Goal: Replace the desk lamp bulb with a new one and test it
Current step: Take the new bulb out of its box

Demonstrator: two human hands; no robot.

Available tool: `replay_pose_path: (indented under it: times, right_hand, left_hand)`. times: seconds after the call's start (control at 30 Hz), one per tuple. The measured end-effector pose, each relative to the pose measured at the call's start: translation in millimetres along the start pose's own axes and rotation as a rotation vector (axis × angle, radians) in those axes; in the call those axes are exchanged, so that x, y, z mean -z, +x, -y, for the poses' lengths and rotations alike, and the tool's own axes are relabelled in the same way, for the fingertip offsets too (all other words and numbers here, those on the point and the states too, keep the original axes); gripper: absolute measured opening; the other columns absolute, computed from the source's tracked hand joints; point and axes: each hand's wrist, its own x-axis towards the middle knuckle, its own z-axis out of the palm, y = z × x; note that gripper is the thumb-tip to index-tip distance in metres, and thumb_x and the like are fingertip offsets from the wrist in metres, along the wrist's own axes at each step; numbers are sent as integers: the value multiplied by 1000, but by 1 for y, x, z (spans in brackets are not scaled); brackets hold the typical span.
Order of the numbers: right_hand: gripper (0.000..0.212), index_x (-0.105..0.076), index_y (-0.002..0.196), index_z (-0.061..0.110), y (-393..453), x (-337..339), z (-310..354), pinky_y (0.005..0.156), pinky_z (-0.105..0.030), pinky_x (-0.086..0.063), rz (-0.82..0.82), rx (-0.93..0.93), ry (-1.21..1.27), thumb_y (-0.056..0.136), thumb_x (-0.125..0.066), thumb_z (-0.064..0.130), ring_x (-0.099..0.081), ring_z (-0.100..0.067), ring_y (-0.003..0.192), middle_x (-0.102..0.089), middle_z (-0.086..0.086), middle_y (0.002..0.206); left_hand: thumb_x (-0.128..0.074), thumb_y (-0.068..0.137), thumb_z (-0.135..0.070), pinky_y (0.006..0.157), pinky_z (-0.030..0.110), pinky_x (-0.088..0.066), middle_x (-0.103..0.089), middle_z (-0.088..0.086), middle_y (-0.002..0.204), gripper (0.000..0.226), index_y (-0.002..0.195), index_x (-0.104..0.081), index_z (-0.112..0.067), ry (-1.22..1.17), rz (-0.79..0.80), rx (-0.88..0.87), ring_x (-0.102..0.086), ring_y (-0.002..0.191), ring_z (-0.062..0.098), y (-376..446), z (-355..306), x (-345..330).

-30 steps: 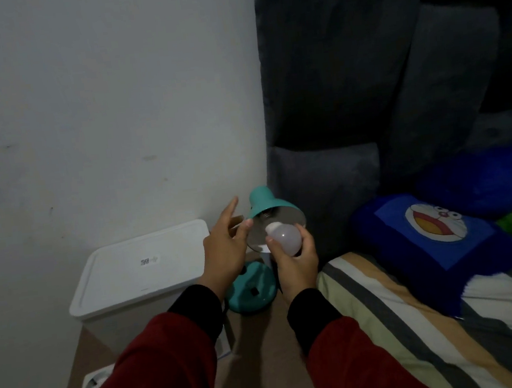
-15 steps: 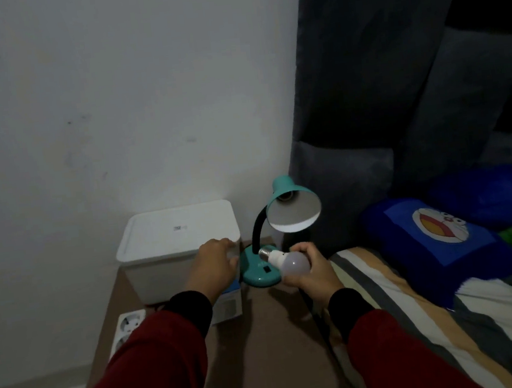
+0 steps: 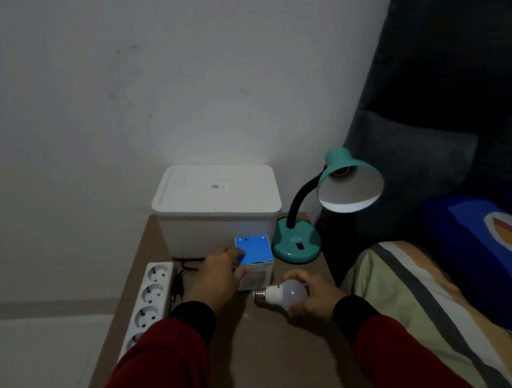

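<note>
A teal desk lamp with a black gooseneck stands on the brown bedside table; its shade faces me with an empty socket inside. My right hand holds a white bulb low over the table, its metal screw base pointing left. My left hand grips the left side of a small blue-topped white bulb box standing just in front of the lamp base.
A white lidded plastic bin stands at the back of the table against the wall. A white power strip lies along the left edge with a black plug beside it. A bed with striped cover borders the right.
The bulb came out of the lamp shade and my right hand lowered it toward the table. My left hand left the shade and moved down onto the blue box.
</note>
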Motion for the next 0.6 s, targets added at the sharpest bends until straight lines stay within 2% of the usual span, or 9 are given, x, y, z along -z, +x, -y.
replay_pose_path:
  times: [0.1,0.3,0.47,0.53,0.6]
  right_hand:
    - [52,-55,112,28,8,-7,0,80,-28,-46,35,6,-25,68,-74,6,-54,-18,102,-54,2,109]
    - [61,-55,121,24,20,-14,-5,83,-23,-43,55,43,-97,66,-76,7,-54,-16,106,-54,4,114]
    - [71,-49,130,25,22,-16,-6,87,-23,-41,79,42,-100,67,-78,10,-48,-12,107,-51,4,122]
    - [69,-47,133,22,21,-15,-4,88,-22,-41,32,52,-45,72,-77,12,-48,-11,107,-53,3,122]
    - [54,-49,129,15,20,-14,2,86,-23,-42,-121,53,84,80,-70,12,-50,-14,107,-55,-3,124]
  left_hand:
    - [-59,91,-33,92,25,-44,-60,5,126,39,128,-57,-21,-26,-35,1,-56,113,20,-1,9,-6]
    - [-58,92,-28,87,22,-41,-59,6,124,35,125,-60,-19,-83,-123,9,-55,112,19,1,9,-15]
    - [-60,91,-26,78,8,-29,-61,5,121,31,120,-63,-18,-162,-170,30,-57,108,16,2,9,-19]
    - [-61,90,-25,80,8,-30,-61,5,120,29,118,-65,-17,-192,-191,37,-58,107,15,3,9,-20]
    - [-61,90,-23,84,10,-32,-60,5,121,30,118,-64,-15,-223,-203,37,-57,109,15,3,9,-21]
